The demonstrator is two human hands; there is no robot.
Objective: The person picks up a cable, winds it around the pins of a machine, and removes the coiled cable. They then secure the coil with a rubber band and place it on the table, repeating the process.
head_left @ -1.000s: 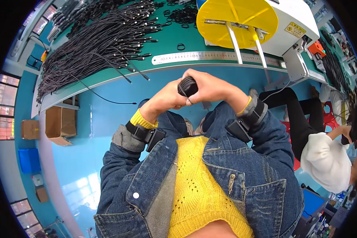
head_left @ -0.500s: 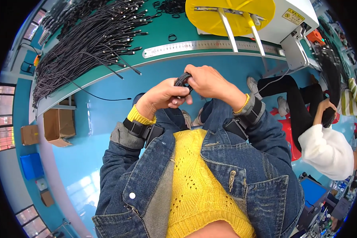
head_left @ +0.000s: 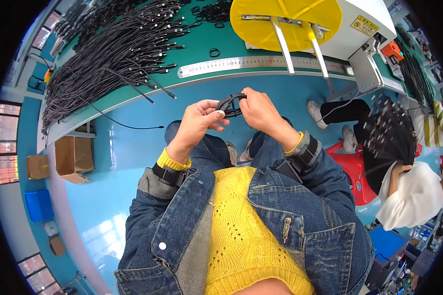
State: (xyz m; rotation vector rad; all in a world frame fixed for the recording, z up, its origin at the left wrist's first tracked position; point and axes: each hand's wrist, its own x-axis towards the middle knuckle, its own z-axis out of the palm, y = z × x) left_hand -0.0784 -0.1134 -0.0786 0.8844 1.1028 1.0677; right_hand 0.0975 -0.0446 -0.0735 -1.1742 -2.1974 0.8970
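Note:
A coiled black cable [head_left: 235,114] is held in front of me, out past the table's near edge and above my knees. My left hand [head_left: 198,123] pinches the left side of the loop between thumb and fingers. Wrapped over the right side of the same coil is my right hand [head_left: 262,112], its fingers curled and partly hidden. Beyond them, a large heap of loose black cables [head_left: 108,69] with metal plug ends lies on the green table top [head_left: 202,42].
A steel ruler [head_left: 216,66] runs along the table edge. A white machine [head_left: 369,22] carries a yellow disc [head_left: 261,34] with two rods jutting toward me. Small black rings [head_left: 214,52] lie nearby. At right, a co-worker in a white top [head_left: 411,199] holds a cable bundle [head_left: 391,132].
My hands have moved slightly apart, and the coil shows as a wider ring. At right, the co-worker has shifted and the cable bundle has swung to the left.

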